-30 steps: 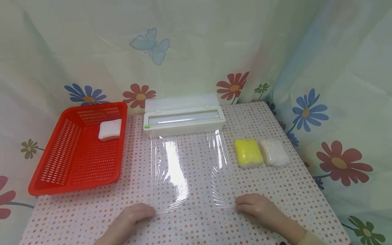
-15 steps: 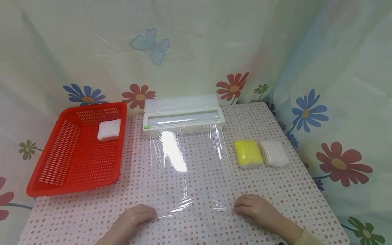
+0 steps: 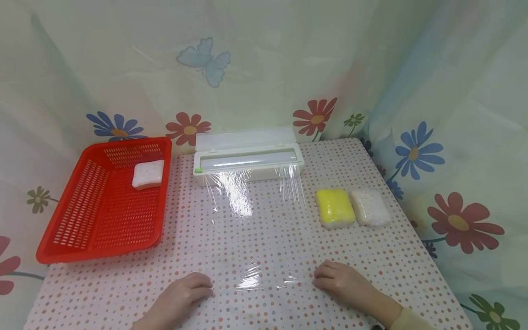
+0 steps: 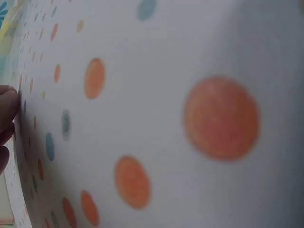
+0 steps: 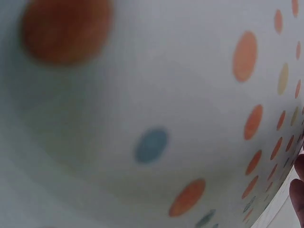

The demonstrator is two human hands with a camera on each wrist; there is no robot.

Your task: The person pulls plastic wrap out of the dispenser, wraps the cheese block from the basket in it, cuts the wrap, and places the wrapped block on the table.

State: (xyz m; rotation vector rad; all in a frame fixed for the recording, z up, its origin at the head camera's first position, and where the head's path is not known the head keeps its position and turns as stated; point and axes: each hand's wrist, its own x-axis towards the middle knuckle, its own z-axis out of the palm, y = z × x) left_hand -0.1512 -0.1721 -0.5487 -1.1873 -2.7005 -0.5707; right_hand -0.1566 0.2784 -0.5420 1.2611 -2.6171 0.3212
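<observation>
A sheet of clear plastic wrap [image 3: 249, 275] stretches over the dotted tablecloth from a white wrap dispenser [image 3: 247, 174] at the back, whose lid stands up with the roll showing inside. At the sheet's near left corner my left hand [image 3: 181, 295] pinches the film. My right hand [image 3: 344, 286] pinches the near right corner. Both hands stay low over the cloth. In the left wrist view, fingertips [image 4: 7, 107] show at the left edge; in the right wrist view, fingertips [image 5: 298, 190] show at the right edge. A small green slider [image 3: 198, 170] sits at the dispenser's left end.
On the left stands a red plastic basket [image 3: 123, 215] with a white sponge-like block [image 3: 148, 174] in it. Right of the film lie a yellow block [image 3: 335, 207] and a white block [image 3: 370, 207], both wrapped in film. A flowered curtain [image 3: 264, 68] hangs behind the table.
The film has flattened toward the cloth, its glare shrinking and shifting toward the dispenser. Both hands keep their pinch and have moved only slightly.
</observation>
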